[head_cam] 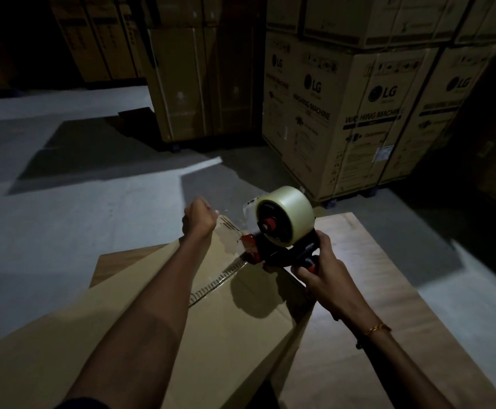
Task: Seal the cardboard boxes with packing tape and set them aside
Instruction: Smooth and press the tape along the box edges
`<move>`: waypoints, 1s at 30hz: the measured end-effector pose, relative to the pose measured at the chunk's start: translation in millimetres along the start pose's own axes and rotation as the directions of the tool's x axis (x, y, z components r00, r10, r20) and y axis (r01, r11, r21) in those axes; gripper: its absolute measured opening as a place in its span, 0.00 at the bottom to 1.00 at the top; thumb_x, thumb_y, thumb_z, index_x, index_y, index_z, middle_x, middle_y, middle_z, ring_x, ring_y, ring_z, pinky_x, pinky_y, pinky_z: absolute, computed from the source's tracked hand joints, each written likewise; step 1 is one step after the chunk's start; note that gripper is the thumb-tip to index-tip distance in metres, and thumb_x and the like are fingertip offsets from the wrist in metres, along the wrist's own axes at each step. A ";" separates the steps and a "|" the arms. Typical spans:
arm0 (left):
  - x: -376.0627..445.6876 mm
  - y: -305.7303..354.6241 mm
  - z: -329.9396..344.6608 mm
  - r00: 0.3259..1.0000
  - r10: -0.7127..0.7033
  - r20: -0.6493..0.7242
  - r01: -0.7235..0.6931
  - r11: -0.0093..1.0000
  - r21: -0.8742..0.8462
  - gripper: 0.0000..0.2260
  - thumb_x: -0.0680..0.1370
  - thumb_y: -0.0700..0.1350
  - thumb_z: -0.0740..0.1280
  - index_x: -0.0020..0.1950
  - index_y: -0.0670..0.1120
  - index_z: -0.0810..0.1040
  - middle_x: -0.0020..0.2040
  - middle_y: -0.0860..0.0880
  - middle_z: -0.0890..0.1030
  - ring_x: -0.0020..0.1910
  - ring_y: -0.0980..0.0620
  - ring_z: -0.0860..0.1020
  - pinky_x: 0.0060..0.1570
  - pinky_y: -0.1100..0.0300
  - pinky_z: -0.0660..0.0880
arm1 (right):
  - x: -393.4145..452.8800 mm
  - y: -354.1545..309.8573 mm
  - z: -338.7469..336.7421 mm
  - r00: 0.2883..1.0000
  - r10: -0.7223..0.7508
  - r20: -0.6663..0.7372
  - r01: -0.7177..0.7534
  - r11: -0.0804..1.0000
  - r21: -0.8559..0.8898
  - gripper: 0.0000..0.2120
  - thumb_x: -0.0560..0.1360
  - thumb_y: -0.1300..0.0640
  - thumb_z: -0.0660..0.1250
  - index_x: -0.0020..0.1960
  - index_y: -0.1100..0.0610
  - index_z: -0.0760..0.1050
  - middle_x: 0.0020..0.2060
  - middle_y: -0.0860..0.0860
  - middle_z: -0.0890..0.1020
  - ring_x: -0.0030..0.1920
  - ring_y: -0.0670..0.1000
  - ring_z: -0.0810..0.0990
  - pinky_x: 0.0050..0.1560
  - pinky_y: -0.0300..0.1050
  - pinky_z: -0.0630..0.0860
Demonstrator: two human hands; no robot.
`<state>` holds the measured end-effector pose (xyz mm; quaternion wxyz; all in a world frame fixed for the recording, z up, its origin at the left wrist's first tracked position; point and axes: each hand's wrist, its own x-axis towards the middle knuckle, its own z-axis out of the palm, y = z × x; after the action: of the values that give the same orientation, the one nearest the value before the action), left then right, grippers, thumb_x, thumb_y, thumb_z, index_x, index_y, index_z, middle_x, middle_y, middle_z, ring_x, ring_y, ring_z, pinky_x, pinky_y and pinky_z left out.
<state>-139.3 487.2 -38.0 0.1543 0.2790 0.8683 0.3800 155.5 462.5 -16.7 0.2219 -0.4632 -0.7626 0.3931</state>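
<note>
Grey concrete floor [72, 208], dim, with hard-edged light patches. A wooden desk [367, 290] stands on it near the viewer, carrying a flat cardboard box [211, 335] that overhangs its left edge. Further back on the floor: stacked LG washing-machine cartons [356, 119] at right, a tall plain carton [199, 84] mid-back, more cartons [99, 36] against the far left.

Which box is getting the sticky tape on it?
The plain flat cardboard box right under the hands. Clear tape already runs along its seam; the tall LG boxes stand untouched behind.
</note>
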 end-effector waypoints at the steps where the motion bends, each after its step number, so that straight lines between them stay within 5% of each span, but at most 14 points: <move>1: 1.1 0.0 0.4 1.000 0.003 0.000 -0.003 1.000 0.017 0.06 0.80 0.45 0.70 0.51 0.47 0.73 0.56 0.45 0.79 0.51 0.44 0.77 0.48 0.51 0.74 | 0.2 -0.1 0.1 1.000 0.001 0.000 -0.001 1.000 0.000 0.35 0.78 0.58 0.69 0.75 0.40 0.53 0.48 0.46 0.81 0.51 0.50 0.82 0.51 0.58 0.83; 10: -2.2 14.6 -3.8 0.998 0.056 0.042 -0.067 0.942 0.329 0.09 0.82 0.44 0.66 0.61 0.45 0.75 0.62 0.41 0.78 0.59 0.39 0.77 0.57 0.47 0.76 | 3.3 2.3 -0.5 0.999 -0.045 0.018 0.047 0.990 -0.135 0.34 0.79 0.57 0.68 0.75 0.42 0.51 0.55 0.48 0.84 0.49 0.48 0.83 0.47 0.49 0.81; 17: -30.4 24.7 -12.4 0.926 0.361 0.108 -0.356 0.744 0.566 0.19 0.85 0.56 0.58 0.61 0.43 0.77 0.58 0.40 0.80 0.56 0.39 0.78 0.48 0.50 0.69 | 4.7 5.7 -2.7 0.998 -0.061 0.025 0.064 0.986 -0.152 0.34 0.79 0.56 0.67 0.74 0.41 0.50 0.53 0.49 0.84 0.47 0.51 0.83 0.47 0.53 0.81; 20: -45.1 13.4 -13.0 0.917 0.310 0.250 -0.397 0.666 0.632 0.25 0.83 0.61 0.57 0.59 0.42 0.81 0.64 0.38 0.78 0.65 0.39 0.74 0.64 0.46 0.69 | 5.5 6.3 -2.6 0.997 -0.069 0.024 0.072 0.988 -0.140 0.34 0.79 0.56 0.68 0.74 0.41 0.50 0.56 0.50 0.84 0.49 0.52 0.83 0.50 0.55 0.81; 22: -55.5 -5.1 -5.3 0.895 0.277 0.350 -0.444 0.618 0.649 0.34 0.82 0.65 0.51 0.77 0.41 0.66 0.81 0.39 0.58 0.80 0.40 0.54 0.78 0.42 0.50 | 5.9 6.9 -2.4 0.997 -0.071 0.032 0.074 0.989 -0.130 0.34 0.80 0.57 0.68 0.75 0.42 0.50 0.59 0.51 0.84 0.50 0.51 0.83 0.50 0.54 0.82; 24: -64.9 -20.3 3.5 0.877 0.285 0.388 -0.476 0.629 0.614 0.38 0.82 0.66 0.51 0.83 0.42 0.46 0.83 0.43 0.42 0.82 0.43 0.40 0.79 0.44 0.41 | 5.7 8.4 -2.6 0.997 -0.068 0.029 0.071 0.990 -0.121 0.34 0.80 0.57 0.68 0.76 0.43 0.50 0.60 0.51 0.83 0.50 0.52 0.83 0.49 0.53 0.82; 30: -80.4 -31.0 15.7 0.877 0.335 0.343 -0.478 0.671 0.567 0.37 0.83 0.62 0.53 0.83 0.45 0.41 0.83 0.46 0.41 0.82 0.45 0.40 0.80 0.46 0.42 | 7.3 11.4 -1.9 0.997 -0.076 0.033 0.080 0.990 -0.120 0.34 0.80 0.58 0.68 0.76 0.46 0.51 0.61 0.53 0.83 0.47 0.51 0.83 0.41 0.45 0.78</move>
<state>-79.0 430.6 -67.0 0.0524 0.5400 0.8382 0.0562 159.5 472.6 -24.9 0.1978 -0.4402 -0.8057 0.3435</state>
